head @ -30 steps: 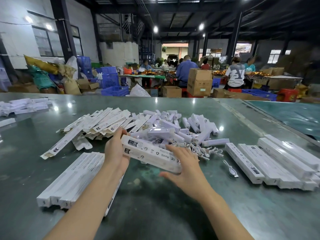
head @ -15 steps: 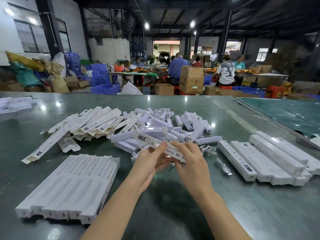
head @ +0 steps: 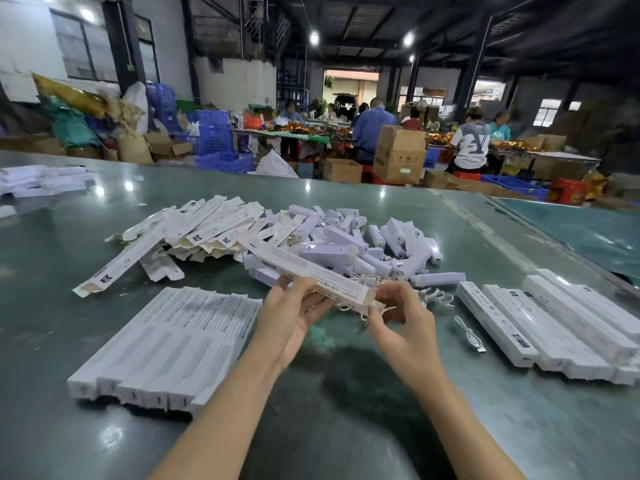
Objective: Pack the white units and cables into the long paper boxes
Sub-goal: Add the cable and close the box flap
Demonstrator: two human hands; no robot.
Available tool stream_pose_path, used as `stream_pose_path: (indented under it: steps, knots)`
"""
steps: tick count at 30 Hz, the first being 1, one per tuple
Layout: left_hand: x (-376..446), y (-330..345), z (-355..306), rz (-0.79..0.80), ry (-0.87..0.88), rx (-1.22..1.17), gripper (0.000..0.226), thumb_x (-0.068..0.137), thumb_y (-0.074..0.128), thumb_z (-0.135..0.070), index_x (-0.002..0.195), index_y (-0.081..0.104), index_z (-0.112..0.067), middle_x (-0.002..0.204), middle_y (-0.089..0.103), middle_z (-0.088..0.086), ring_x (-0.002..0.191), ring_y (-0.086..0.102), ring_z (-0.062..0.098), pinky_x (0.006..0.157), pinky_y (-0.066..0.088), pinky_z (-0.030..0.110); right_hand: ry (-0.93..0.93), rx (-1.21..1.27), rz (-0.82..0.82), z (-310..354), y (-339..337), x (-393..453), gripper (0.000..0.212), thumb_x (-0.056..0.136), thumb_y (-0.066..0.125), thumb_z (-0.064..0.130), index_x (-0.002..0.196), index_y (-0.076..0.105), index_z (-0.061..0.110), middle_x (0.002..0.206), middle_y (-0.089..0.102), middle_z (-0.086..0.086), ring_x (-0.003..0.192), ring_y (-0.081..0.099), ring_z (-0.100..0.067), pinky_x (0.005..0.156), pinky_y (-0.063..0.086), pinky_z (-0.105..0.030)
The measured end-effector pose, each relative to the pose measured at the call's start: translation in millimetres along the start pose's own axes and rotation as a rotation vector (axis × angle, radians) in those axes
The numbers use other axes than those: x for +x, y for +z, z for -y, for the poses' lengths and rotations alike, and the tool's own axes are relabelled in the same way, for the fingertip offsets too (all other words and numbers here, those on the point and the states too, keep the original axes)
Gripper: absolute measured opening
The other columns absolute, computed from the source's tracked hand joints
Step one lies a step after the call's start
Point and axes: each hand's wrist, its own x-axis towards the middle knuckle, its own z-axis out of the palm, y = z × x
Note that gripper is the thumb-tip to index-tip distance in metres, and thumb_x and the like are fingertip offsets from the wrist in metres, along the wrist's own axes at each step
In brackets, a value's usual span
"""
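A long white paper box (head: 311, 270) slants above the green table (head: 346, 410), its far end over the pile. My left hand (head: 294, 317) grips it from below near its near end. My right hand (head: 401, 317) pinches that near end, with a white cable partly hidden under its fingers. Behind lies a heap of white units (head: 367, 244) with loose coiled cables (head: 433, 296). One cable (head: 469, 337) lies alone on the table. Flat unfolded boxes (head: 194, 230) are heaped at the left of the pile.
A row of boxes (head: 166, 344) lies at my left, another row of boxes (head: 561, 323) at my right. More white pieces (head: 41, 181) sit at the far left. Beyond the table edge are cardboard cartons (head: 398, 157), blue crates and seated people.
The box has turned in my hands so another printed face shows. My right hand moved to its near end. The view shifted a little right and closer.
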Motion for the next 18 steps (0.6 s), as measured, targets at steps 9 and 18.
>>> stream_pose_path:
  steps: [9, 18]
  knots:
    - [-3.3, 3.8, 5.2, 0.055, -0.037, -0.082, 0.026, 0.093, 0.05, 0.004, 0.115, 0.056, -0.007, 0.096, 0.073, 0.015, 0.085, 0.072, 0.024, 0.073, 0.06, 0.034, -0.014, 0.024, -0.023, 2.8, 0.8, -1.3, 0.019, 0.079, 0.066, 0.001, 0.078, 0.061, 0.02, 0.075, 0.062, 0.013, 0.065, 0.054, -0.007, 0.062, 0.042, -0.014]
    - [-4.0, 4.8, 9.1, 0.027, 0.036, 0.015, 0.033, 0.096, 0.048, 0.007, 0.125, 0.049, -0.008, 0.108, 0.068, 0.021, 0.093, 0.07, 0.026, 0.078, 0.06, 0.033, 0.223, 0.135, 0.107, 1.6, 3.6, -0.9, 0.016, 0.086, 0.058, -0.001, 0.083, 0.053, 0.013, 0.065, 0.05, 0.001, 0.06, 0.043, -0.012, 0.058, 0.037, -0.025]
